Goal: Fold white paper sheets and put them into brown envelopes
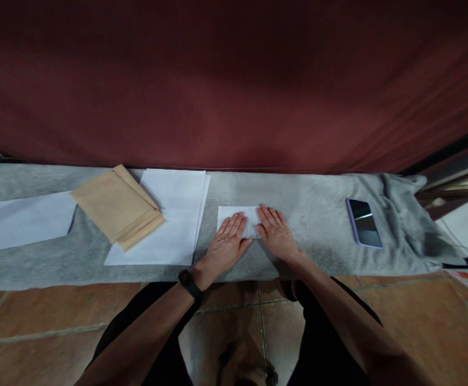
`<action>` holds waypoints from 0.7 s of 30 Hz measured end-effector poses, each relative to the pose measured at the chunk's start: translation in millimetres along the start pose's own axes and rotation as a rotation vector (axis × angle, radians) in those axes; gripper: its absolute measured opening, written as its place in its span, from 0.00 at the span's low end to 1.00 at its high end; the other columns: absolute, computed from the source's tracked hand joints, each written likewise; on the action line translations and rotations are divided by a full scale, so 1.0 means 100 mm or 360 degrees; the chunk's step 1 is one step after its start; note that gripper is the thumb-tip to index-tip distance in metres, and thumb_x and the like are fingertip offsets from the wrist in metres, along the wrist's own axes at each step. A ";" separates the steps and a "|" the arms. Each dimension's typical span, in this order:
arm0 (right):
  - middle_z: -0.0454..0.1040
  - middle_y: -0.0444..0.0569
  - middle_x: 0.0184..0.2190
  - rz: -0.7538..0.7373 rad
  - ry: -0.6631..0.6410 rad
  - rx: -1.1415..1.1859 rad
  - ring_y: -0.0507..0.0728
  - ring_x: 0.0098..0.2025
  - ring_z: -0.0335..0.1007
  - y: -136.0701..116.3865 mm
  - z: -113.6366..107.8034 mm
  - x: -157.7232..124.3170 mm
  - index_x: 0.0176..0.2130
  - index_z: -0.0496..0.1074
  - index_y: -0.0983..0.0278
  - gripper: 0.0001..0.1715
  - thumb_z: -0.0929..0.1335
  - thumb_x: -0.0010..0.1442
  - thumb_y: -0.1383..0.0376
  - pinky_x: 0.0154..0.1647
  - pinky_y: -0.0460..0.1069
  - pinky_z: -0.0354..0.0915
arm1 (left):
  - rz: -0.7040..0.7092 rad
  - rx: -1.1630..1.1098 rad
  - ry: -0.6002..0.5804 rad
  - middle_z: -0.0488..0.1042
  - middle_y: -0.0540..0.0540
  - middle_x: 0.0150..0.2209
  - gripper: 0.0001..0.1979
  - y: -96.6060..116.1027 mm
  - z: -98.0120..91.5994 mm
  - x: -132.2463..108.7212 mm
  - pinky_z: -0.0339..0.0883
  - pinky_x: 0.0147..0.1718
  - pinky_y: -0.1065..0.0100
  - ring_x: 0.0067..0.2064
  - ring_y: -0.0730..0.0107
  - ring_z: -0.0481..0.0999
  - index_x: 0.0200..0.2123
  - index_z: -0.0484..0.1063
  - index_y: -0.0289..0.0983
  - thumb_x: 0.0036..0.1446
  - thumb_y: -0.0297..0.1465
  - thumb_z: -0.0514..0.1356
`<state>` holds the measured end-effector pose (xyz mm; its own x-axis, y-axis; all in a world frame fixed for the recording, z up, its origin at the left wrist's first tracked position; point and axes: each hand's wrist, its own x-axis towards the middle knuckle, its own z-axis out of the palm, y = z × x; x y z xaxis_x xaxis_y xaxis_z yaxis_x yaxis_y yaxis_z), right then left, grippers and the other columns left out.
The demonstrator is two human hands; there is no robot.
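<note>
A small folded sheet of white paper [251,213] lies on the grey cloth in front of me. My left hand [228,244] rests flat on its left part, fingers stretched out. On the right edge of the paper lies my right hand [276,230], also flat with fingers extended. Neither hand grips anything. The palms and fingers cover much of the paper, so its lower corners are partly hidden. Left of my hands is a stack of white paper sheets [173,214], with brown envelopes [111,203] fanned out over its left side.
Grey cloth [314,225] covers the long, narrow surface. A phone in a purple case [364,222] lies to the right. Another stack of white paper [28,220] is at the far left. A dark red wall-like surface [234,107] rises behind; the tiled floor [36,316] shows in front.
</note>
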<state>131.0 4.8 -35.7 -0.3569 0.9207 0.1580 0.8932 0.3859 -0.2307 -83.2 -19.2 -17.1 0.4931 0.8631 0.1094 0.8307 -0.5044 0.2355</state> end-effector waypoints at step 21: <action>0.53 0.59 0.76 0.0174 0.0033 0.0032 0.66 0.77 0.48 0.05 -0.05 -0.02 0.74 0.55 0.68 0.34 0.56 0.76 0.58 0.76 0.66 0.48 | -0.0524 0.0173 0.0241 0.56 0.27 0.73 0.35 -0.10 0.03 0.02 0.50 0.72 0.43 0.76 0.45 0.53 0.73 0.53 0.24 0.73 0.42 0.45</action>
<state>137.4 4.2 -32.8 -0.2520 0.9560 0.1504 0.9206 0.2847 -0.2671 -89.5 -12.3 -21.8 0.1578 0.9693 0.1884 0.9650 -0.1919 0.1787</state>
